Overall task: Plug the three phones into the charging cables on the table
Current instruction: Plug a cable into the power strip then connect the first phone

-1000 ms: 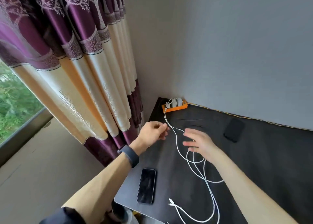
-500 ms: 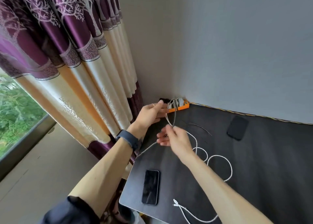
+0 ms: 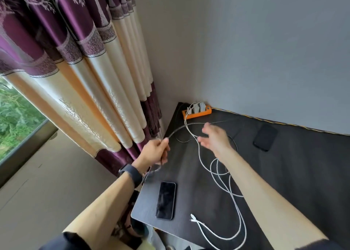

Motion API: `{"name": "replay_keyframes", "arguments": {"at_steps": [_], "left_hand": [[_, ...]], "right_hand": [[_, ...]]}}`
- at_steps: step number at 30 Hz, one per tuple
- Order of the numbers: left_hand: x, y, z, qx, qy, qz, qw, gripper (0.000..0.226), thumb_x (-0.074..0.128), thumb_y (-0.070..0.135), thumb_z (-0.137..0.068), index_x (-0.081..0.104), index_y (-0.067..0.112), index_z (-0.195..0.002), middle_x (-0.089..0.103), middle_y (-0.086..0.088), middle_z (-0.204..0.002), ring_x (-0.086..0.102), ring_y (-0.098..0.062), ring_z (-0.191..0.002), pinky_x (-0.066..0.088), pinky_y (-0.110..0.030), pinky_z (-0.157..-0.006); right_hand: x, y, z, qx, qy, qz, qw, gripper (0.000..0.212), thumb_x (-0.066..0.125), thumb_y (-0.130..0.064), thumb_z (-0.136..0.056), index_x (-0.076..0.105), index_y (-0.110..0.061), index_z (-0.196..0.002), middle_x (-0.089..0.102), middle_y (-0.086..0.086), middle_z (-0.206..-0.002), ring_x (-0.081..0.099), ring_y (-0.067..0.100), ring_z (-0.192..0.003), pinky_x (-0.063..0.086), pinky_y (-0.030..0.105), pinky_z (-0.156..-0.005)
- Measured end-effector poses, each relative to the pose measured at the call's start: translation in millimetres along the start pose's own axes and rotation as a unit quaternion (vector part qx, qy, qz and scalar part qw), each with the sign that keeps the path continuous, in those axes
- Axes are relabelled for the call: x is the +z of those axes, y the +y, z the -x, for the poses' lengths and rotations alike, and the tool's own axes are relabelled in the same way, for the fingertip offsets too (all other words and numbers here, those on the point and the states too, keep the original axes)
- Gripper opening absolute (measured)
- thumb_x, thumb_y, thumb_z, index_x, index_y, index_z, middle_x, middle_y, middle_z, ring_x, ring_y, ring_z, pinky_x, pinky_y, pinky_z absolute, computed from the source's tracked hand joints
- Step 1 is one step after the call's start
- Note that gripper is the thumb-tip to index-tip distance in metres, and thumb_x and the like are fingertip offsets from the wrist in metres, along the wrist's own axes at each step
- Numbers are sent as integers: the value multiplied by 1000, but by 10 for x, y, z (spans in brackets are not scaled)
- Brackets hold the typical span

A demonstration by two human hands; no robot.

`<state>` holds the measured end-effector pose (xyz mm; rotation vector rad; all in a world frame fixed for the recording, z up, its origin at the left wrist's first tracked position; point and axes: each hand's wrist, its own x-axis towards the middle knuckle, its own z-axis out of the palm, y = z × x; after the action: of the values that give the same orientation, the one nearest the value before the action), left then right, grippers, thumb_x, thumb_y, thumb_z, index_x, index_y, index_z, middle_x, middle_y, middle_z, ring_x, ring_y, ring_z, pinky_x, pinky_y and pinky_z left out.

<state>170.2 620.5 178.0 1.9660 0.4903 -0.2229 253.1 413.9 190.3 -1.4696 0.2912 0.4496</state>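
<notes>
The left hand grips a grey braided cable above the left edge of the dark table, the cable arching toward the orange power strip in the corner. The right hand hovers released, fingers spread, over the white cables looped on the table. One phone lies face up near the front edge; another phone lies by the wall.
</notes>
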Motion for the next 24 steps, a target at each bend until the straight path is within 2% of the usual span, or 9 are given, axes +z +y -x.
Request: {"name": "replay_keyframes", "arguments": {"at_steps": [3, 5, 7, 9, 11, 15, 18, 20, 24], "left_hand": [[4, 516, -38, -54, -38, 251, 966, 34, 47, 34, -103, 57, 6, -87, 52, -4, -61, 57, -19, -47, 56, -36, -57], [25, 803, -29, -49, -74, 272, 958, 32, 47, 33, -103, 58, 6, -91, 53, -4, -64, 57, -18, -49, 58, -37, -60], [60, 973, -50, -41, -78, 262, 961, 32, 46, 33, -104, 58, 6, -93, 56, -5, -67, 59, -17, -50, 59, -35, -58], [83, 1015, -130, -53, -68, 282, 956, 31, 44, 33, -105, 57, 6, -96, 59, -7, -73, 62, -19, -52, 59, -35, -57], [103, 938, -225, -69, -54, 293, 952, 34, 41, 34, -105, 59, 6, -103, 67, -9, -85, 69, -22, -65, 60, -36, -62], [276, 524, -191, -71, -75, 95, 990, 44, 39, 49, -102, 64, 20, -123, 71, 0, -118, 64, -20, -109, 46, -31, -77], [518, -32, 41, -93, -199, 14, 976, 43, 48, 55, -95, 67, 22, -115, 70, 4, -111, 64, -18, -99, 42, -31, -79], [655, -340, 186, -98, -262, 69, 958, 31, 60, 42, -92, 69, 18, -110, 72, 3, -104, 62, -17, -91, 43, -30, -82], [743, -652, 384, -122, -298, 144, 936, 23, 57, 16, -98, 62, 13, -120, 70, 1, -93, 69, -14, -78, 38, -22, -63]], "right_hand": [[121, 459, 198, 64, -161, 151, 973, 54, 66, -25, -95, 48, -19, -146, 56, -2, -139, 73, 14, -82, 53, 25, -67], [224, 640, 329, 61, -271, 185, 943, 55, 67, -25, -93, 49, -29, -145, 58, -8, -137, 71, 13, -91, 50, 24, -69], [294, 729, 432, 62, -323, 173, 928, 40, 66, -27, -93, 61, -30, -133, 68, -10, -117, 70, 14, -89, 47, 24, -67], [302, 784, 491, 27, -302, 189, 934, 22, 65, -29, -94, 70, -19, -113, 73, -5, -101, 67, 13, -81, 49, 27, -67], [246, 833, 493, -15, -248, 201, 948, 23, 62, -28, -97, 69, -7, -103, 74, 0, -92, 63, 13, -74, 54, 30, -71], [-58, 824, 420, 20, -137, -18, 990, 17, 59, -14, -101, 67, 1, -100, 74, 15, -95, 62, 16, -69, 57, 25, -68], [-319, 887, 326, 43, -98, -95, 990, 17, 58, -12, -101, 67, 1, -103, 75, 17, -101, 64, 19, -75, 56, 29, -75], [-449, 980, 294, 68, -92, -117, 987, 18, 58, -12, -101, 66, 2, -106, 75, 20, -108, 64, 19, -78, 55, 32, -81], [-572, 1223, 290, 137, -46, -165, 976, 17, 54, -11, -102, 61, 4, -109, 72, 20, -113, 61, 15, -75, 56, 27, -82]]}}
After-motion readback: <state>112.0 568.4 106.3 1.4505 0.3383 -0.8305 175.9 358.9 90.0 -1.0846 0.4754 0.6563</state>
